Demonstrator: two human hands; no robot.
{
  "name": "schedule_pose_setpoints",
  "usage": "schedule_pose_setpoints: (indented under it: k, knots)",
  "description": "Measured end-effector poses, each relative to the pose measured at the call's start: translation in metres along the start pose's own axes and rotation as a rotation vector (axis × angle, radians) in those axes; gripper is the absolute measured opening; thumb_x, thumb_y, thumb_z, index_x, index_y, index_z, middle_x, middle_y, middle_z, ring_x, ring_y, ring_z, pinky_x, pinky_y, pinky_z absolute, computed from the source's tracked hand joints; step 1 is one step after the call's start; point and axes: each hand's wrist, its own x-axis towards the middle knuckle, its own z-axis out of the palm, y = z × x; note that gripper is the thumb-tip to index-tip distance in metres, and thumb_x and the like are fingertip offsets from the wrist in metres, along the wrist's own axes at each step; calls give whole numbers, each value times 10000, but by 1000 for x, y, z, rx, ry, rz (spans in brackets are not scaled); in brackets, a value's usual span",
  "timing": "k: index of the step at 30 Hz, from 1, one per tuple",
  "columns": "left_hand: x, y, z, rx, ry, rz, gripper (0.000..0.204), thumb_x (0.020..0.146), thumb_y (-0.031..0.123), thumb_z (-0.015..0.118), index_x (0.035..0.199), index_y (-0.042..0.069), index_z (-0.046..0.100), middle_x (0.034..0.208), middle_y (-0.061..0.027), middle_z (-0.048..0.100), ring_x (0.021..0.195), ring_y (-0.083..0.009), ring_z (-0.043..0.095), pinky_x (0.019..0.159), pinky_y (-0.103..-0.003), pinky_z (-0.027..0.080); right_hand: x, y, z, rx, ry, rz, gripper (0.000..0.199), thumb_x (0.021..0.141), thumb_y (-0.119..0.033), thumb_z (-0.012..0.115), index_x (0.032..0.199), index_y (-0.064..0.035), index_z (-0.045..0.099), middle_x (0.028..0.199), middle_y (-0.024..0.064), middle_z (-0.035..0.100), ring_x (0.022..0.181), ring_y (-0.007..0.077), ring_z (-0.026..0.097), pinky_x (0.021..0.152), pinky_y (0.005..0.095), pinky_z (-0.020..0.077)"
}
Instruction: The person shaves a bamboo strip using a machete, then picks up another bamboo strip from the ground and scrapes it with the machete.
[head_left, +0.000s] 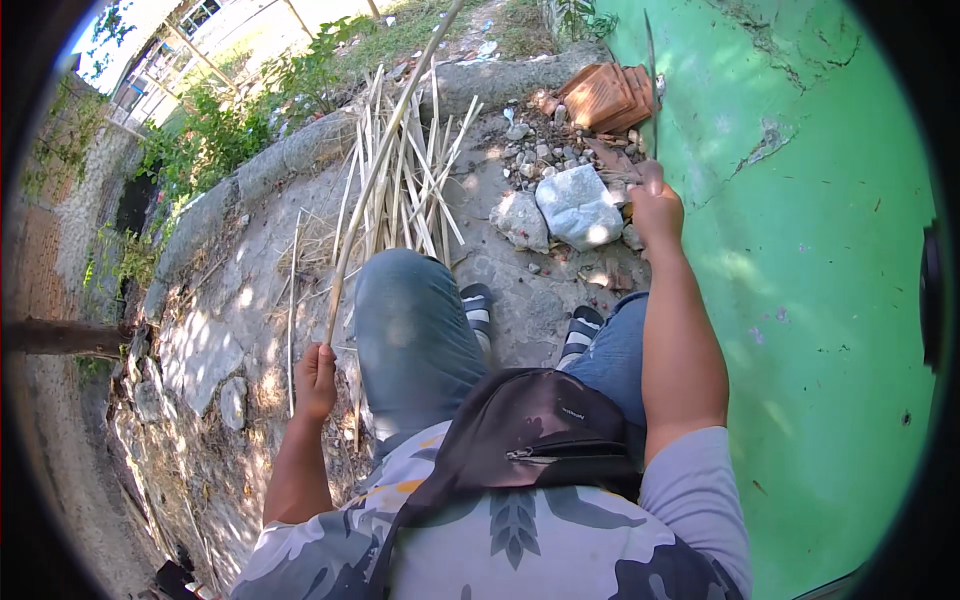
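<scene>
My left hand (316, 382) is closed around the lower end of a long, pale wooden stick (385, 145). The stick slants up and to the right, past my left knee and out of the top of the view. In my right hand (657, 212), raised near the green wall, is a long, thin, dark-bladed knife (652, 95) with its blade pointing upward. Its handle is mostly hidden by my fingers. The knife and the stick are well apart. Beyond my knees lies a loose pile of pale split strips (400, 190), partly behind the stick.
A green wall (810, 290) rises close on my right. A whitish rock (580, 207), a grey stone (520, 221) and stacked orange clay tiles (606, 97) lie ahead among gravel. A low stone border (290, 150) curves round the far left, with leafy plants (215, 140) behind it.
</scene>
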Motion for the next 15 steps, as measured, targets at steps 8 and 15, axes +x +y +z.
schedule_pose_setpoints:
  k: [8, 15]
  knots:
    - [0, -94, -52, 400, 374, -80, 367, 1075, 330, 523, 878, 28, 590, 672, -53, 516, 641, -147, 464, 598, -364, 411, -12, -38, -9, 396, -71, 346, 219, 891, -226, 727, 800, -98, 575, 583, -11, 498, 477, 97, 448, 470, 292, 340]
    - [51, -156, -177, 840, 502, -294, 495, 955, 443, 669, 1220, 27, 625, 936, -143, 695, 879, -288, 671, 810, -416, 527, -19, -41, 5, 273, -200, 303, 200, 882, -217, 731, 823, -89, 589, 608, -19, 495, 486, 89, 454, 469, 289, 336]
